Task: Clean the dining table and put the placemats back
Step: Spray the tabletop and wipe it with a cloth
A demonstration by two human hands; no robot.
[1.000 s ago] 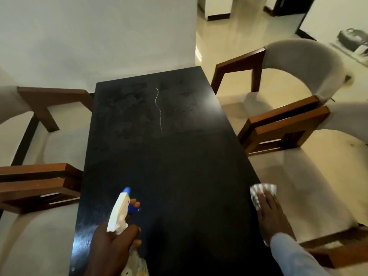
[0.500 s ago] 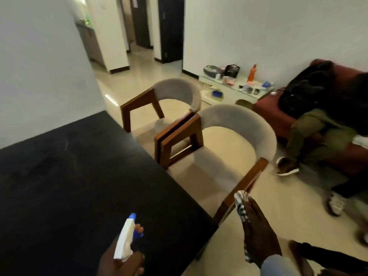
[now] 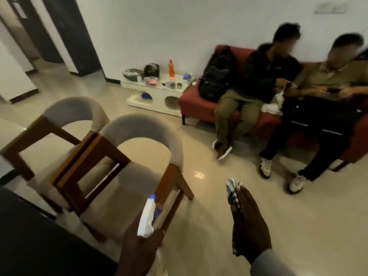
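The left hand (image 3: 139, 250) has its grip clamped round the neck of a white plastic spray bottle with a blue nozzle and trigger (image 3: 147, 220), the bottle upright and the nozzle pointing away from the body, which suits a carrying hold with a finger near the trigger. The right hand (image 3: 249, 226) shows straight fingers held edge-on; a crumpled grey-and-white striped cleaning cloth (image 3: 234, 191) sits at and beyond the fingertips, against the palm side. How that grip bears on the cloth cannot be told, since the thumb is hidden behind the hand. The black glossy dining table (image 3: 29, 240) lies to the left of and below the left grip, only its corner in view, and neither hand touches it. No placemats are visible. Ahead of the left grip stand two wooden armchairs with grey padded curved backs (image 3: 139, 132), drawn close together. Further off, beyond the right grip, two persons sit on a red sofa (image 3: 193, 104), beside a low white side unit (image 3: 155, 96) carrying small items. Judgement: the view faces away from the table, so wiping is not in hand at present; the placemats probably remain to be fetched.
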